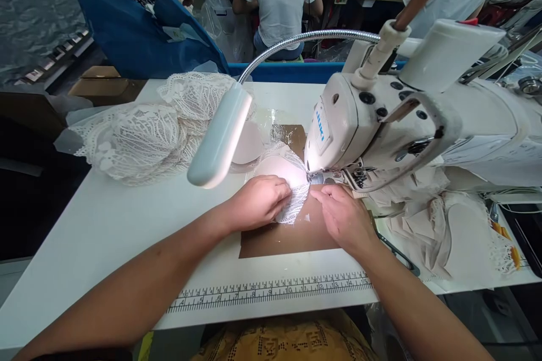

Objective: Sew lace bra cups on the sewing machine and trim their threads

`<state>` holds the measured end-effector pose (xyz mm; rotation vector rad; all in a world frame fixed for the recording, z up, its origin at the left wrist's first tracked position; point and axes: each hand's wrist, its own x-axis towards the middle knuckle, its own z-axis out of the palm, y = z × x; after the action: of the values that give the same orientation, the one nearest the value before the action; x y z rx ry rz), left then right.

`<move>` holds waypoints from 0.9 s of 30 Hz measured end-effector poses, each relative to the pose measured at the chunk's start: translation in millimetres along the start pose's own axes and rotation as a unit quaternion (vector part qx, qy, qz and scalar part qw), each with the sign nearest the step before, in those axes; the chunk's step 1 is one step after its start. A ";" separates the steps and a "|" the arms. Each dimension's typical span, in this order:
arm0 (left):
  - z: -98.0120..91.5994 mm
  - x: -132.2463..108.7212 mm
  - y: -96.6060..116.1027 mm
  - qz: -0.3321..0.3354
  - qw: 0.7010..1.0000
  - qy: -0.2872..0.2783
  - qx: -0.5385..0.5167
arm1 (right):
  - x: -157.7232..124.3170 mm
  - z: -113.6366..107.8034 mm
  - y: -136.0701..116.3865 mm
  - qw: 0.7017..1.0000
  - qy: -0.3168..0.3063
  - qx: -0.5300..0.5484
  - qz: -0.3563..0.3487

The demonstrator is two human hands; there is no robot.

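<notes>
A white lace piece with a smooth padded cup lies at the needle area of a white sewing machine. My left hand is closed over its near side, fingers bent and pressed onto the lace. Just right of the lace, my right hand has its thumb and forefinger together close to the presser foot; whatever sits between them is too small to make out. Beneath both hands is a brown sheet on the white table. The needle tip itself is hidden.
A lamp on a bendy metal neck hangs left of the machine. Lace pieces are heaped at the left, and more cut pieces lie at the right. A ruler strip runs along the front edge. People sit or stand behind.
</notes>
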<state>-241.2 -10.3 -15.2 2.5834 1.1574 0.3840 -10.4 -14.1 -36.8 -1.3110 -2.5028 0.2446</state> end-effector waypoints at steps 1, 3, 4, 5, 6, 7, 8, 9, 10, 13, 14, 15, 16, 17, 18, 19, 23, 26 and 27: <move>-0.7 0.4 -0.2 -0.005 1.000 -0.005 -0.008 | 0.1 0.0 -0.3 1.000 0.003 -0.003 -0.009; -2.9 1.3 0.0 -0.015 1.000 -0.014 -0.024 | 0.6 -0.2 -1.1 1.000 -0.001 -0.007 -0.030; -4.7 1.6 0.3 -0.018 0.999 -0.021 -0.031 | 1.0 -0.4 -1.7 0.999 -0.008 -0.009 -0.040; -6.8 1.8 0.8 -0.021 0.999 -0.028 -0.040 | 1.3 -0.8 -2.4 0.999 -0.016 -0.012 -0.048; -9.2 1.9 1.3 -0.023 0.998 -0.034 -0.051 | 1.7 -1.3 -3.1 0.998 -0.025 -0.016 -0.053; -11.7 2.0 1.8 -0.025 0.997 -0.037 -0.062 | 1.9 -1.8 -3.7 0.998 -0.033 -0.021 -0.057; -13.9 2.0 2.0 -0.026 0.997 -0.035 -0.071 | 1.9 -2.3 -4.2 0.997 -0.039 -0.026 -0.058; -15.5 2.1 2.0 -0.023 0.996 -0.029 -0.077 | 1.6 -2.8 -4.5 0.997 -0.045 -0.029 -0.059; -16.2 2.2 1.8 -0.013 0.997 -0.021 -0.080 | 1.2 -3.0 -4.7 0.997 -0.049 -0.031 -0.059; -12.5 2.6 -0.4 0.057 0.996 -0.014 -0.073 | -1.2 -2.9 -4.0 0.997 -0.047 -0.027 -0.060; -9.6 2.5 -1.1 0.081 0.994 -0.017 -0.067 | -2.2 -2.5 -3.8 0.997 -0.043 -0.026 -0.059; -6.4 2.2 -1.7 0.096 0.993 -0.021 -0.059 | -3.2 -2.1 -3.6 0.997 -0.037 -0.026 -0.059; -3.3 1.9 -2.1 0.104 0.993 -0.026 -0.049 | -4.0 -1.7 -3.4 0.997 -0.032 -0.027 -0.058; -0.5 1.4 -2.1 0.103 0.994 -0.028 -0.036 | -4.7 -1.3 -3.4 0.998 -0.028 -0.028 -0.057; 1.6 1.0 -1.8 0.095 0.995 -0.027 -0.025 | -5.3 -1.0 -3.4 0.998 -0.024 -0.029 -0.057; 2.6 0.6 -1.1 0.082 0.996 -0.025 -0.014 | -5.6 -0.8 -3.4 0.998 -0.021 -0.029 -0.057; -7.2 -0.8 3.9 0.009 0.998 -0.036 -0.042 | -5.6 -1.1 -3.1 0.998 -0.008 -0.023 -0.066; -24.0 -2.8 8.0 -0.019 0.983 -0.110 -0.146 | -4.7 -1.9 -2.3 0.997 -0.004 -0.020 -0.073; -28.8 -3.3 9.1 -0.019 0.976 -0.130 -0.172 | -4.3 -2.1 -2.0 0.997 -0.005 -0.019 -0.075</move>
<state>-247.3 -14.3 14.2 2.2288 0.9540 0.2074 -8.9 -18.7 -35.0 -1.1310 -2.6102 0.1708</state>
